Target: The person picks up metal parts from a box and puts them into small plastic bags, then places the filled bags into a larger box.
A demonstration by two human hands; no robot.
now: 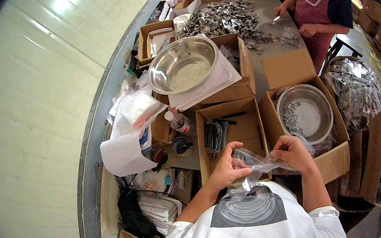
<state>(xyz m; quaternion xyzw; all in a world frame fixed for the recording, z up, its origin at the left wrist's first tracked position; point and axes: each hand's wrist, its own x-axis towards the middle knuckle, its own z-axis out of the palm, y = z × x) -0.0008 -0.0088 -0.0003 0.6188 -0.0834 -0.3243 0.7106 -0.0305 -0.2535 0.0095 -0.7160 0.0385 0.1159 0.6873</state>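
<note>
A clear plastic bag stretches between my two hands in front of my chest. My left hand grips one side of it between thumb and fingers. On the other side, my right hand pinches the bag with thumb and forefinger. Just beyond my hands is an open cardboard box with several dark, slim packets standing in it. Beyond my right hand sits a steel bowl holding small screws along its left side.
A large steel basin rests on white paper at the far left. Behind it lies a heap of metal parts. Across the table, a person in a red checked apron handles small pieces. A bottle stands left; bagged parts fill boxes at right.
</note>
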